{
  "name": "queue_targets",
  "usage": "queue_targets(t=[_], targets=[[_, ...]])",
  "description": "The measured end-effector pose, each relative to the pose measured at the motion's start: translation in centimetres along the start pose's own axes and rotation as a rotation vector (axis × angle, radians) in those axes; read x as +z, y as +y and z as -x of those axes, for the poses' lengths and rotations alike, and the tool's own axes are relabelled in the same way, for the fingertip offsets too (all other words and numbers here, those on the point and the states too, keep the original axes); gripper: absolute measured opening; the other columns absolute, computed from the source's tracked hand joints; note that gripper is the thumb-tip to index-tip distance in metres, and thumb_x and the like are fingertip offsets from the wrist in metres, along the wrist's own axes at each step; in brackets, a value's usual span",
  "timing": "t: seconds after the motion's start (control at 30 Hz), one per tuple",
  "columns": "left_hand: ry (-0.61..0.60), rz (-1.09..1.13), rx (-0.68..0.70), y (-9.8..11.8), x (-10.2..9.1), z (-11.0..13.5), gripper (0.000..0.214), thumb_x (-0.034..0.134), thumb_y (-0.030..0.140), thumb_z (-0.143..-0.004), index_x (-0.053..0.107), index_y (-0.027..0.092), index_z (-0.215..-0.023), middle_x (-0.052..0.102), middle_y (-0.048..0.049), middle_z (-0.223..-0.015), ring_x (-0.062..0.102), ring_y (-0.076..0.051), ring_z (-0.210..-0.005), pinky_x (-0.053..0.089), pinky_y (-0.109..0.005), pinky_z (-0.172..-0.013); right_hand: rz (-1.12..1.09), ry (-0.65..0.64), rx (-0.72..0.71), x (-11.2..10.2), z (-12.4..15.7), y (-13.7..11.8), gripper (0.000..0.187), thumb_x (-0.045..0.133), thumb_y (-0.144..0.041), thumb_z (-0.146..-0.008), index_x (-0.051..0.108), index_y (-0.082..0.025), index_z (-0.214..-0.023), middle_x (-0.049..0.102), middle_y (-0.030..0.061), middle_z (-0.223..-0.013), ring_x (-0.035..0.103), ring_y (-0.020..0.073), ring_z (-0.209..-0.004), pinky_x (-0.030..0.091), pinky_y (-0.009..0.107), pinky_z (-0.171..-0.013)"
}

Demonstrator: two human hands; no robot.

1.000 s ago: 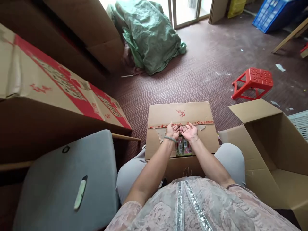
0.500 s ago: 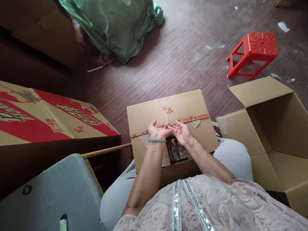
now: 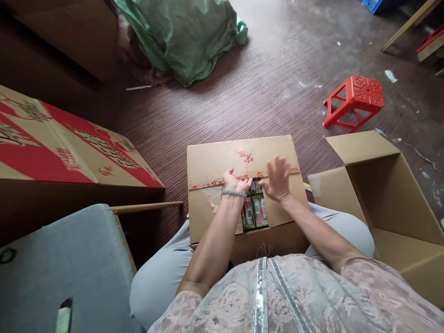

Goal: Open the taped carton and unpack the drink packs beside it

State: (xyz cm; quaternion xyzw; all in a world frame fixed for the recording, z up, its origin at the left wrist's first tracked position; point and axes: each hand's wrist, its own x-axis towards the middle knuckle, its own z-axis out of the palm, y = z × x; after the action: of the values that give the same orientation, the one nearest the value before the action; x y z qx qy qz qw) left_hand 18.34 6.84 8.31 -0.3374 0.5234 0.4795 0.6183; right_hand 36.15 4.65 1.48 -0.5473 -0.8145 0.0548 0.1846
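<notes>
Cardboard box, brown and rectangular with red printing, is between the person's knees, in the near middle of the scene. Its wide brown far flap lies flat, with red-lettered tape along the near edge. Between two lower side flaps, small shiny packets in green and pink are visible through the gap.

The left hand is palm up, fingers half bent at the edge of this far flap; whether they truly grip the cardboard, I cannot tell. The right hand is blurred, with spread fingers, over the right part of the box, and seems to hold nothing.

To open the flap well, I judge, the left fingers should go fully under the taped edge, and the right hand should take the same edge further right, so that the pull is even and the cardboard does not tear. Fingertips should keep above the packets and not press them. The pale-handled cutter is on the grey padded seat at the near left.
</notes>
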Motion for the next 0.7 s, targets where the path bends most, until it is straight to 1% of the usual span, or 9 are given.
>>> queue_targets(t=[0.1,0.17,0.23,0.3,0.37,0.5,0.57,0.63,0.7], targets=[[0.001,0.005,0.032,-0.1,0.5,-0.1,0.045,0.055,0.045,-0.09,0.062,0.021,-0.127,0.069,-0.0134,-0.122,0.067,-0.027,-0.123,0.058,-0.043,-0.105,-0.139,-0.133,0.075,2.7,2.3,-0.3,0.069,0.052,-0.058,-0.099,0.052,-0.02,-0.157,0.042,0.0197,-0.165,0.019,0.0361,-0.162,0.011,0.063,-0.129],[-0.009,0.012,0.062,-0.1,0.6,-0.5,0.04,0.054,0.046,-0.09,0.062,0.023,-0.122,0.071,-0.0107,-0.113,0.07,-0.027,-0.112,0.06,-0.043,-0.099,-0.276,-0.169,0.138,3.5,3.0,-0.1,0.072,0.056,-0.059,-0.096,0.05,-0.022,-0.158,0.039,0.0176,-0.168,0.017,0.0341,-0.163,0.005,0.061,-0.131],[-0.016,0.007,0.072,-0.1,0.5,-1.1,0.04,0.054,0.047,-0.091,0.062,0.023,-0.122,0.071,-0.0096,-0.109,0.072,-0.026,-0.105,0.061,-0.042,-0.094,-0.352,-0.193,0.185,3.7,3.0,0.0,0.077,0.062,-0.06,-0.092,0.049,-0.022,-0.159,0.036,0.0171,-0.17,0.015,0.0344,-0.163,0.0,0.061,-0.131],[-0.013,-0.014,0.065,0.0,0.2,-1.6,0.045,0.055,0.049,-0.09,0.06,0.022,-0.127,0.07,-0.0103,-0.109,0.072,-0.027,-0.103,0.061,-0.042,-0.091,-0.365,-0.234,0.198,3.5,2.4,0.1,0.081,0.064,-0.059,-0.089,0.049,-0.019,-0.158,0.033,0.0175,-0.171,0.012,0.0358,-0.164,-0.002,0.062,-0.131],[-0.019,-0.038,0.053,0.0,0.0,-1.9,0.052,0.056,0.05,-0.089,0.058,0.021,-0.132,0.07,-0.0116,-0.11,0.071,-0.027,-0.103,0.06,-0.041,-0.09,-0.366,-0.26,0.18,3.3,1.8,0.2,0.079,0.064,-0.058,-0.09,0.05,-0.019,-0.157,0.031,0.0164,-0.172,0.01,0.0358,-0.164,-0.004,0.063,-0.13],[-0.032,-0.077,0.073,-0.7,0.0,-1.7,0.053,0.056,0.045,-0.092,0.057,0.019,-0.138,0.07,-0.0125,-0.11,0.07,-0.025,-0.106,0.06,-0.036,-0.088,-0.393,-0.253,0.142,3.0,1.4,0.3,0.073,0.06,-0.055,-0.093,0.05,-0.02,-0.157,0.027,0.0151,-0.174,0.008,0.0339,-0.164,-0.005,0.061,-0.13],[-0.003,-0.122,0.094,-1.3,-0.3,-1.3,0.054,0.052,0.044,-0.096,0.056,0.012,-0.14,0.069,-0.0161,-0.111,0.07,-0.026,-0.108,0.061,-0.033,-0.083,-0.408,-0.245,0.136,3.2,1.5,0.4,0.074,0.059,-0.054,-0.095,0.048,-0.018,-0.158,0.026,0.0167,-0.174,0.006,0.0335,-0.164,-0.004,0.061,-0.13],[0.02,-0.216,0.128,-1.8,-1.4,-0.7,0.053,0.05,0.041,-0.099,0.056,0.006,-0.138,0.069,-0.0217,-0.112,0.071,-0.028,-0.109,0.061,-0.033,-0.08,-0.421,-0.229,0.129,3.4,1.7,0.4,0.074,0.057,-0.053,-0.096,0.045,-0.017,-0.16,0.025,0.0177,-0.174,0.004,0.0328,-0.164,-0.003,0.061,-0.13],[0.031,-0.326,0.262,-2.0,-3.4,0.1,0.046,0.054,0.034,-0.098,0.058,0.006,-0.135,0.069,-0.0236,-0.114,0.072,-0.03,-0.11,0.062,-0.034,-0.082,-0.43,-0.208,0.118,3.6,1.9,0.5,0.074,0.057,-0.051,-0.097,0.043,-0.016,-0.161,0.025,0.0184,-0.174,0.005,0.0321,-0.164,-0.003,0.061,-0.13]])
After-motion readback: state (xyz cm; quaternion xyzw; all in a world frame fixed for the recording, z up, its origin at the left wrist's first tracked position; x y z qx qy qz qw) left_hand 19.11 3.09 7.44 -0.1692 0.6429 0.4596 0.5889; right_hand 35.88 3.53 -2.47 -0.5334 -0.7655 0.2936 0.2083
